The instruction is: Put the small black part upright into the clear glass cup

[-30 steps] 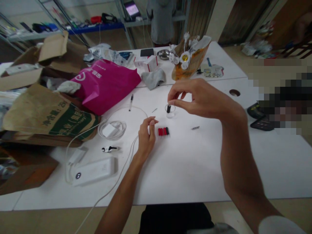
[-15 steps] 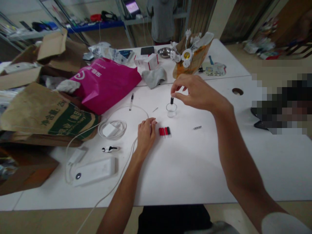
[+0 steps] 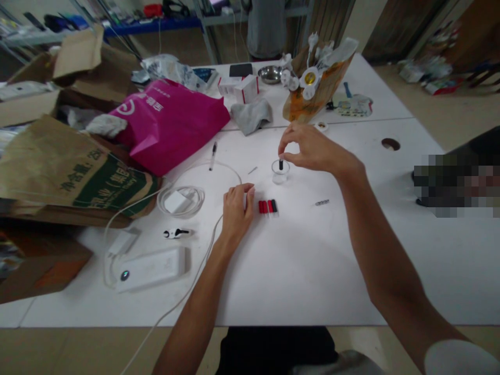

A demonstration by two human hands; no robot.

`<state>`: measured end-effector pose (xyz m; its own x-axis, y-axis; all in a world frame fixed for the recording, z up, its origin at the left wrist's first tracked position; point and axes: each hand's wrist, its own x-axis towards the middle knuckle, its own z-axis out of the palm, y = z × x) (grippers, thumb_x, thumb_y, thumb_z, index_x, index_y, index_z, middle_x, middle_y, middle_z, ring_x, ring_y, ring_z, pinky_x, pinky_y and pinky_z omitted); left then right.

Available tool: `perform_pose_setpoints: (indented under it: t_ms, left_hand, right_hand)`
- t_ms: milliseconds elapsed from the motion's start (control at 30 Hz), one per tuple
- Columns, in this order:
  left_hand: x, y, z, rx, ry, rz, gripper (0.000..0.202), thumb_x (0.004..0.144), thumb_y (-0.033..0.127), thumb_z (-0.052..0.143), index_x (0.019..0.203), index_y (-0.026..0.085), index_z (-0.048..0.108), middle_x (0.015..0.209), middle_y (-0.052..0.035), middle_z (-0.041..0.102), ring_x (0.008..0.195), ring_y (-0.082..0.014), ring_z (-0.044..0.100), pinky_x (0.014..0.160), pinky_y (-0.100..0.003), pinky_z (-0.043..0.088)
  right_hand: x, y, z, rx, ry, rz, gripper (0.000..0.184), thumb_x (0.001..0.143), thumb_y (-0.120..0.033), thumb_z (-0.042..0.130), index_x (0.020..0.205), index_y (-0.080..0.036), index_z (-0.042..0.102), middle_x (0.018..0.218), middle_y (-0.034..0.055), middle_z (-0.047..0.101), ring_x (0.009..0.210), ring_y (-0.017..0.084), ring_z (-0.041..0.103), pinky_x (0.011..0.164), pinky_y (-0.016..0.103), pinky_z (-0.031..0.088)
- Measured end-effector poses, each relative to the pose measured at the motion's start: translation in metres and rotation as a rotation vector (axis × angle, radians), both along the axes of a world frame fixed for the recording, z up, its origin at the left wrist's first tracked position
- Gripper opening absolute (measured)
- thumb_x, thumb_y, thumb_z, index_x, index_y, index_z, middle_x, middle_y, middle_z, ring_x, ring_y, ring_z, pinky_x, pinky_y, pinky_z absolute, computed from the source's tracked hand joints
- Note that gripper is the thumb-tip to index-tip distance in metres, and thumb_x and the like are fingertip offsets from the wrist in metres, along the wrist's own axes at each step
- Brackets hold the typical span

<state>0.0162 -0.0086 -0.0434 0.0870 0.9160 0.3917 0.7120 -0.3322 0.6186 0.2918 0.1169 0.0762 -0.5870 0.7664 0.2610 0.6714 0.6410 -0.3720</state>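
My right hand (image 3: 316,148) pinches the top of a small black cylinder (image 3: 280,165) between thumb and fingertips. The cylinder is upright, its lower end inside the mouth of a small clear cup (image 3: 280,178); whether it touches the bottom is unclear. Resting on the table, my left hand (image 3: 237,211) has its fingers loosely bent and the thumb a little apart, with nothing visible in it. Just right of it lies a row of small red and black capped pieces (image 3: 267,207) with clear ends. A thin metallic twisted bit (image 3: 322,202) lies farther right.
Left on the white table (image 3: 297,271) are a coiled white cable (image 3: 199,208), cutters (image 3: 176,233), a white power bank (image 3: 152,268) and a pen (image 3: 213,156). Behind stand a pink bag (image 3: 167,125), a grey cloth (image 3: 252,115) and a paper bag (image 3: 308,104). A person (image 3: 266,28) stands beyond.
My right hand has lowered the black cylinder from above the cup's rim into its mouth. My left hand stays beside the row. The whole view has shifted slightly.
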Motion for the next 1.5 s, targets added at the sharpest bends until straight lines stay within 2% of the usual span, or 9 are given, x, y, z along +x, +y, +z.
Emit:
perform_pose_setpoints:
  t_ms: [200,467,700,1000,1200,1500]
  left_hand:
    - [0.0,0.0,0.0,0.01,0.021,-0.001,0.026,0.126,0.039,0.052,0.13,0.023,0.072,0.128,-0.0115,0.085,0.122,-0.0305,0.076,0.112,-0.049,0.053]
    - [-0.001,0.001,-0.001,0.047,0.02,-0.012,0.024,0.125,0.04,0.055,0.128,0.023,0.072,0.125,-0.0114,0.085,0.118,-0.0309,0.075,0.109,-0.05,0.053]
    - [0.001,-0.001,0.002,0.036,0.019,-0.018,0.021,0.124,0.038,0.057,0.127,0.023,0.072,0.124,-0.0103,0.084,0.119,-0.0304,0.075,0.11,-0.049,0.052]
    - [0.0,-0.001,0.004,0.018,0.028,-0.016,0.022,0.124,0.039,0.056,0.127,0.023,0.072,0.126,-0.0109,0.084,0.121,-0.0303,0.075,0.112,-0.049,0.052]
    - [0.001,-0.001,0.004,-0.002,0.039,-0.009,0.023,0.124,0.04,0.055,0.127,0.024,0.072,0.126,-0.0114,0.084,0.123,-0.0309,0.075,0.112,-0.05,0.053]
    - [0.0,-0.001,0.004,0.0,0.053,-0.012,0.022,0.124,0.039,0.056,0.127,0.024,0.072,0.125,-0.0111,0.084,0.122,-0.0306,0.075,0.112,-0.049,0.053]
  right_hand:
    - [0.0,0.01,-0.015,-0.029,-0.021,0.032,0.014,0.096,-0.018,0.075,0.102,-0.024,0.086,0.126,0.0149,0.077,0.125,0.037,0.071,0.12,0.057,0.055]
    - [0.0,0.014,-0.025,-0.051,0.0,0.046,0.013,0.097,-0.027,0.078,0.103,-0.023,0.088,0.124,0.0141,0.077,0.12,0.035,0.07,0.117,0.055,0.053]
    - [0.0,0.015,-0.024,-0.099,-0.003,0.063,0.016,0.097,-0.034,0.078,0.103,-0.023,0.089,0.122,0.0132,0.077,0.118,0.035,0.07,0.116,0.054,0.053]
    - [-0.001,0.011,-0.021,-0.102,-0.018,0.051,0.014,0.097,-0.027,0.078,0.104,-0.025,0.089,0.12,0.0113,0.079,0.117,0.033,0.072,0.114,0.051,0.055]
    - [0.001,0.01,-0.019,-0.122,-0.028,0.047,0.013,0.098,-0.03,0.08,0.105,-0.028,0.091,0.122,0.0095,0.08,0.119,0.032,0.072,0.115,0.051,0.056]
    - [-0.001,0.01,-0.019,-0.119,-0.047,0.033,0.015,0.097,-0.029,0.08,0.106,-0.025,0.092,0.121,0.011,0.081,0.117,0.033,0.074,0.112,0.05,0.056]
